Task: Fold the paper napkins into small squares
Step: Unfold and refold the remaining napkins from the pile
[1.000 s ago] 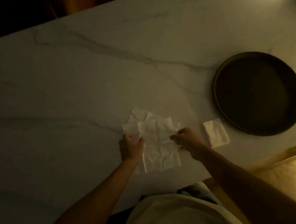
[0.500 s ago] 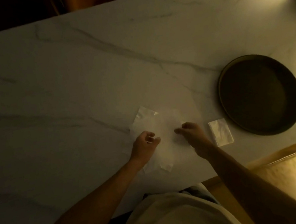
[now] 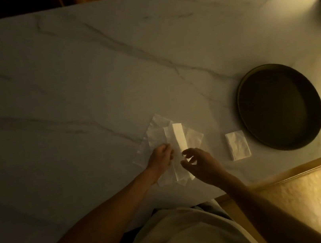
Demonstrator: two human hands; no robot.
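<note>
Since before, the napkin (image 3: 176,139) is a narrow strip left of the tray (image 3: 245,108); my left hand (image 3: 160,156) pinches its edge to steady it, my right hand (image 3: 198,162) hovers loose.

The marble table (image 3: 66,83) lies bare across the frame's left and upper middle. At right, a dark round tray (image 3: 280,106) blocks the way; a folded napkin (image 3: 238,145) sits just left of it, loose napkins (image 3: 170,138) lower centre.
</note>
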